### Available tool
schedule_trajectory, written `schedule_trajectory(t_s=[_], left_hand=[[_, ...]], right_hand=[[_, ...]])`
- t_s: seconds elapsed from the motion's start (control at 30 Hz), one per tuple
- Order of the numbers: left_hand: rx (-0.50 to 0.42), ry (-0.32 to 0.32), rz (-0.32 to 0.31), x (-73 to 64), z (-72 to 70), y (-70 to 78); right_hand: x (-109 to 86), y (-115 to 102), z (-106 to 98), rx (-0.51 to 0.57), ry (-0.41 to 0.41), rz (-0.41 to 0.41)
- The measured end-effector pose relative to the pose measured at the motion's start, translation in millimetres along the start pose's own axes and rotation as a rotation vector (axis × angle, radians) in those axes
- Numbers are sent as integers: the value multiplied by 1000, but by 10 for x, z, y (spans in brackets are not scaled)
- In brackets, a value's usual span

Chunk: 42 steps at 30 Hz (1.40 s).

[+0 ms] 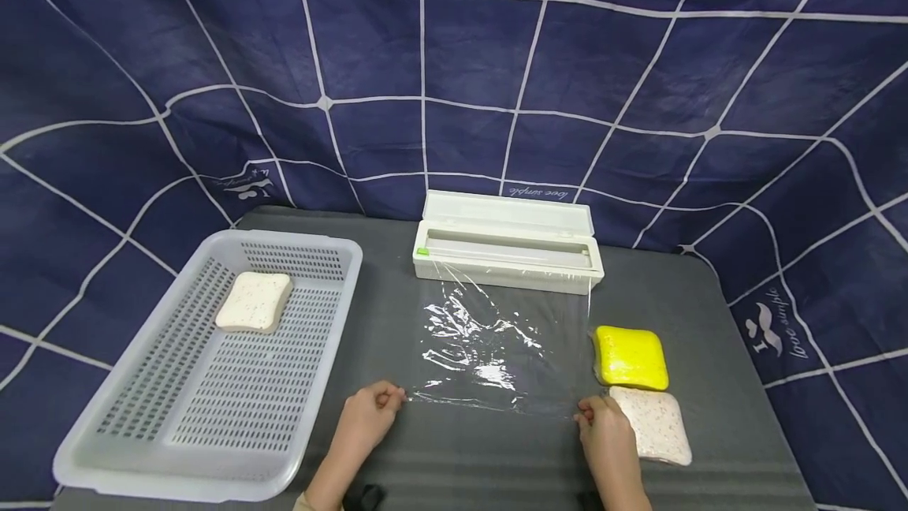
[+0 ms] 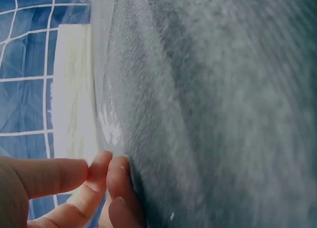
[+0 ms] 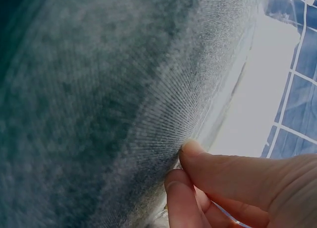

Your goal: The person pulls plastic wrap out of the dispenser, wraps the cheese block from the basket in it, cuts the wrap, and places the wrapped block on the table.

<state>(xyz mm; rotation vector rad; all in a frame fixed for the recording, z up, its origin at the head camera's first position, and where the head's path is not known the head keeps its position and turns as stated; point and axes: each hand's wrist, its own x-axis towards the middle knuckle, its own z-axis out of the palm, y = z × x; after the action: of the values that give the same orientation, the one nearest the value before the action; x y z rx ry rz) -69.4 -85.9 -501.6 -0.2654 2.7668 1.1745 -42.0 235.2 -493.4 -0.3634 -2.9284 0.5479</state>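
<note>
A sheet of clear plastic wrap (image 1: 489, 345) stretches from the white wrap dispenser (image 1: 507, 247), whose lid stands raised, toward the near side of the table. My left hand (image 1: 367, 416) pinches the sheet's near left corner between thumb and fingers; the left wrist view shows the same left hand (image 2: 74, 193) with the film at its fingertips. At the near right corner my right hand (image 1: 606, 436) pinches the film, and its thumb and forefinger meet in the right wrist view. Beside the right hand lie a yellow wrapped square block (image 1: 631, 357) and a speckled pinkish-white one (image 1: 651, 424).
On the left stands a white perforated plastic basket (image 1: 326, 322) holding a cream speckled square block (image 1: 254, 302). A grey cloth (image 1: 383, 259) covers the table. Behind and at both sides hangs a dark blue curtain (image 1: 468, 46) with white grid lines.
</note>
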Motion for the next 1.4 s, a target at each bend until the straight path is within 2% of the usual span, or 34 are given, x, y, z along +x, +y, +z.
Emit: schedule_trajectory(t_s=[0.1, 0.2, 0.3, 0.4, 0.47, 0.53, 0.6, 0.67, 0.73, 0.83, 0.93, 1.1, 1.23, 1.4], left_hand=[[26, 19, 17, -76, -84, 41], [64, 57, 75, -187, -255, 198], [98, 128, 133, -281, -544, 419], [127, 208, 135, -281, -937, 563], [151, 242, 127, -176, -1212, 583], [186, 270, 118, -3, -1479, 521], [218, 292, 107, 213, -1707, 396], [257, 288, 73, 442, -1879, 233], [293, 262, -5, 663, -1992, 59], [340, 168, -154, 929, -2080, -190], [405, 79, -248, 1107, -2094, -390], [527, -15, -322, 1275, -2010, -580], [569, -55, -382, 1338, -1969, -613], [618, -95, -393, 1384, -1926, -626]], right_hand=[[11, -5, -4, 6, -21, 3], [12, 13, -8, 12, -27, 4], [11, 37, -8, 26, -13, -9], [17, 48, -3, 47, -2, -31], [14, 64, -10, 54, 7, -28], [15, 69, -14, 54, 6, -23], [14, 71, -11, 51, 1, -16], [10, 72, -10, 46, -2, -7], [6, 75, -4, 39, -5, 0], [12, 70, 7, 33, -4, 3], [30, 51, 18, 31, -6, 1], [43, 35, 24, 29, -9, 0], [62, 38, 33, 36, -5, -10], [105, 3, 39, 19, -33, 15]])
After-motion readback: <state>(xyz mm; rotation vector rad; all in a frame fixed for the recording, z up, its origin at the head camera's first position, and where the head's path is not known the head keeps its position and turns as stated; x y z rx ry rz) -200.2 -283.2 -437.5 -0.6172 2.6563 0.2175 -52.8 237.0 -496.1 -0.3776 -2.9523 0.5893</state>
